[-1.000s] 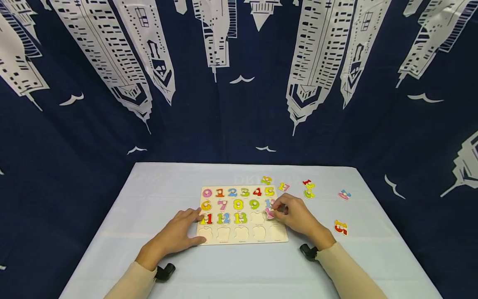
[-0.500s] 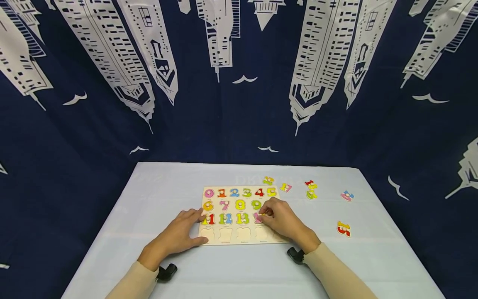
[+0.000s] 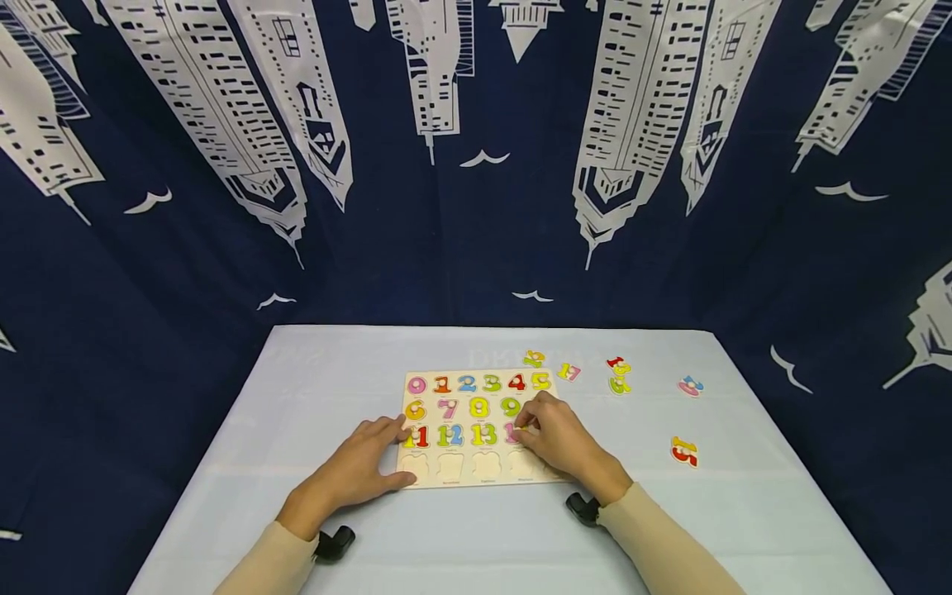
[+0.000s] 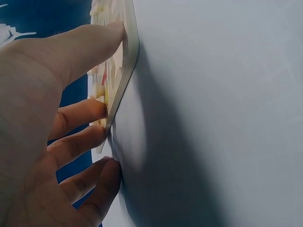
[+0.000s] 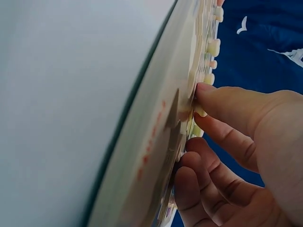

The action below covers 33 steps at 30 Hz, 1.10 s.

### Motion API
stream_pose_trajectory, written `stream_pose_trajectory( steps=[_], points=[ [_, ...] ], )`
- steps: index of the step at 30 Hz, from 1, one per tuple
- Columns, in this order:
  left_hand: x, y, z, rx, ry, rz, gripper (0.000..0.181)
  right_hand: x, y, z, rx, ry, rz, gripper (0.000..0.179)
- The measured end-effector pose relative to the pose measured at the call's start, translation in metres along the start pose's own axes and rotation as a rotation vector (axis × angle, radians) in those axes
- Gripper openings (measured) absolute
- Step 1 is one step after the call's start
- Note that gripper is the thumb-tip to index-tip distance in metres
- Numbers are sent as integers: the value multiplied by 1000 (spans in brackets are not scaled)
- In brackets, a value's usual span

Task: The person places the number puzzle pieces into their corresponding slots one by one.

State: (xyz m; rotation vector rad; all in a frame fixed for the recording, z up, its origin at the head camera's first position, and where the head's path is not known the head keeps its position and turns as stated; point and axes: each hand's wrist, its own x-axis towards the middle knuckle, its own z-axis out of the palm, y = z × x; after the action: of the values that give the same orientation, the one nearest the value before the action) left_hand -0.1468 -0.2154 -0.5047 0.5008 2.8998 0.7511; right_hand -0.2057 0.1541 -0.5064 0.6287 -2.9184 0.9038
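Observation:
On the white table lies a wooden number puzzle board [image 3: 431, 468], its upper rows filled with coloured number pieces. My right hand [image 3: 563, 435] pinches a pink number puzzle piece [image 3: 510, 433] by its peg, at the slot right of the 13 piece [image 3: 484, 434]. The hand covers most of that piece and the board's right side. In the right wrist view, thumb and index finger meet at a peg [image 5: 200, 111] close over the board. My left hand [image 3: 348, 471] rests along the board's left edge, fingers spread, its thumb [image 4: 102, 41] on the near corner.
Loose number pieces lie beyond and right of the board: a 17 piece [image 3: 568, 372], a yellow-green piece [image 3: 534, 359], a red-and-yellow 15 piece [image 3: 684, 452], a blue-and-pink piece [image 3: 690, 386] and a pair close together [image 3: 619, 376]. A dark patterned cloth [image 3: 476, 231] hangs behind the table.
My right hand has carried the pink piece left from the board's right column to the slot beside 13, and has stayed nearly still there since. The left hand keeps its place.

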Motion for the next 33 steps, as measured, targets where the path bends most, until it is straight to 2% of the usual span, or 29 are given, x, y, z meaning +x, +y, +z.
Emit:
stream_pose_trajectory(
  steps=[8,15,25,33],
  points=[
    [1,-2,1,2,11,3,99,2,-2,1,-4,1,8,12],
    [0,-3,3,-3,9,17,98,-9,5,-4,13,16,9,15],
    [0,-2,5,1,5,9,99,-31,29,-24,-7,138,19,18],
    [0,-6,4,3,8,-6,98,-56,56,-49,-83,180,98,22]
  ],
)
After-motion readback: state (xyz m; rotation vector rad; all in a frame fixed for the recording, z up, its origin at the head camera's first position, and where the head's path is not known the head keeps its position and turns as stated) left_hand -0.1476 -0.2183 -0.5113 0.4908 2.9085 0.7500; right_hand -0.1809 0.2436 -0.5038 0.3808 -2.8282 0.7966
